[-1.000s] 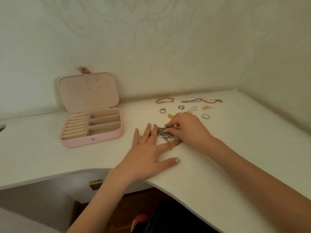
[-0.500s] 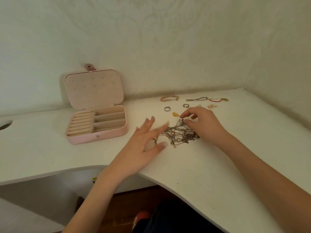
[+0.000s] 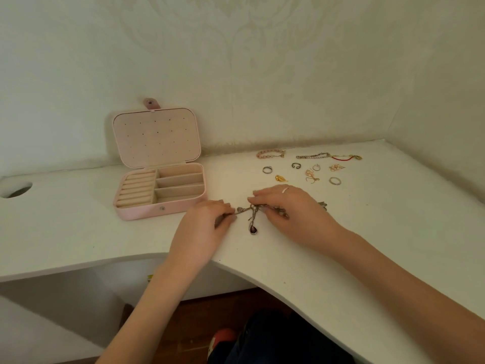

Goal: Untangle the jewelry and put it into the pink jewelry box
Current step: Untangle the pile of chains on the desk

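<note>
Both hands, spread apart earlier, are now pinching the tangled chains (image 3: 258, 212).
Left hand (image 3: 203, 227) and right hand (image 3: 291, 208) are gripping opposite ends; the pink jewelry box (image 3: 160, 177) is lying open at ten o'clock.

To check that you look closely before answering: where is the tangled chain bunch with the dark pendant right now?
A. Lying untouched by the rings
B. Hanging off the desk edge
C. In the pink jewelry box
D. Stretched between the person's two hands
D: the left hand and right hand each pinch the tangled chains, while the pink jewelry box holds no jewelry.
</note>
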Tool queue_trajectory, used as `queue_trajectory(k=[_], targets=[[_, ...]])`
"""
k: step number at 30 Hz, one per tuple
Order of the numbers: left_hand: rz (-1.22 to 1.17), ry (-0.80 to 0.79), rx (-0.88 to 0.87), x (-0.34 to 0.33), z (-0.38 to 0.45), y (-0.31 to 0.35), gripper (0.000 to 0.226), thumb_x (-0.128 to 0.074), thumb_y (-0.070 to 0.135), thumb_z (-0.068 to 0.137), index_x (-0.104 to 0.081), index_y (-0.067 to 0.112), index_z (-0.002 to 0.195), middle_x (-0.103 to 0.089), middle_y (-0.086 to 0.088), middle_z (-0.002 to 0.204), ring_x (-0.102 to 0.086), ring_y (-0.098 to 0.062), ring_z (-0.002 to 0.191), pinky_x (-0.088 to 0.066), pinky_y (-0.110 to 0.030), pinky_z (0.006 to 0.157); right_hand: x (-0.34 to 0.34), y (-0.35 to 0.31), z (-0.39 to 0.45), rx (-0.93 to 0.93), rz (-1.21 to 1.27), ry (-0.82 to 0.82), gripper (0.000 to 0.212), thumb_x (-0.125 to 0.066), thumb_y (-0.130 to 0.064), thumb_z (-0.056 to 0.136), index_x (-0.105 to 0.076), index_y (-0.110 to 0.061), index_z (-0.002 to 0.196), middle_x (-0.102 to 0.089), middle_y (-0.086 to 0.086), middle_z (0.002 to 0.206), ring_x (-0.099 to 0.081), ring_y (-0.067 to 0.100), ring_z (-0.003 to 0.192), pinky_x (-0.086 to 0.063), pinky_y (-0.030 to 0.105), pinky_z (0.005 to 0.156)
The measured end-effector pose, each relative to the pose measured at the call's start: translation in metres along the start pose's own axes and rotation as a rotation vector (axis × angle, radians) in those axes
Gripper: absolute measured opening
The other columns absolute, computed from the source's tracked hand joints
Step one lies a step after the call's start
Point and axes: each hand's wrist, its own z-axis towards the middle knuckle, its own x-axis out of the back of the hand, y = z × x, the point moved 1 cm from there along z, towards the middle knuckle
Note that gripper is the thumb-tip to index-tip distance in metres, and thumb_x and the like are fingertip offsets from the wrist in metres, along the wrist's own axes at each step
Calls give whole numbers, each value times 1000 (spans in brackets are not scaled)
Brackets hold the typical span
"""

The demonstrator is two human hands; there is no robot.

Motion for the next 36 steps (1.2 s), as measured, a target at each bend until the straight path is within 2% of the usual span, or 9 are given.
queue_trajectory(k=[2,4,6,8,11,15,18,29,36], targets=[[-17,-21,-21,-4,-1,1,27,-62,9,88,-68,14,113,-66,-5,116,-58,-18,113,-37,-18,96,1,-9,-9,-44,-2,-8,32,-63,-38,86,-66,-25,115,-66,-8,106,-54,9,100,-43,25,84],[-70,-107,-69,-7,1,4,37,-55,3,90,-60,18,124,-57,-5,132,-48,-14,127,-33,-22,106,-8,-18,-13,-107,-35,-50,43,-65,-50,80,-60,-26,115,-54,-15,88,-46,8,86,-36,18,69],[-148,-219,-108,-8,5,7,48,-51,0,91,-53,26,131,-48,1,139,-38,-7,133,-29,-20,110,-16,-23,-11,-144,-2,-28,36,-66,-39,83,-52,-23,112,-46,-16,78,-43,8,77,-35,19,62],[-226,-314,-102,-9,10,8,55,-51,1,91,-43,34,134,-49,12,133,-41,-3,130,-29,-16,109,-16,-23,-9,-193,63,12,26,-63,-19,84,-49,-18,106,-55,-6,75,-50,12,71,-44,29,64],[-272,-388,-88,-14,14,7,58,-51,6,93,-31,29,143,-55,15,128,-44,-4,129,-33,-25,110,-8,-18,-12,-255,87,33,22,-57,-9,82,-54,-16,103,-61,0,74,-56,13,68,-49,33,69],[-147,-278,-160,-15,16,11,43,-56,11,91,-52,28,131,-64,7,121,-53,-9,119,-37,-29,106,6,-11,-27,-285,25,48,17,-61,-10,80,-70,-18,92,-64,-7,75,-56,7,68,-46,17,67],[-61,-199,-210,-17,14,14,29,-56,10,91,-66,21,116,-66,2,117,-57,-17,114,-39,-34,104,27,0,-42,-312,108,142,16,-66,-6,78,-72,-20,83,-65,-7,73,-58,6,68,-46,13,65],[199,-120,-45,-19,10,15,41,-50,33,93,-54,18,131,-47,1,142,-37,-13,134,-29,-25,107,87,48,-92,-392,-57,317,21,-67,-2,75,-68,-22,76,-62,-5,71,-54,9,68,-40,13,67],[327,-56,34,-19,7,21,41,-52,36,91,-60,7,120,-57,-8,128,-47,-25,124,-36,-34,101,115,87,-125,-534,-145,434,17,-66,-2,77,-67,-19,81,-61,0,74,-54,7,67,-37,9,61]])
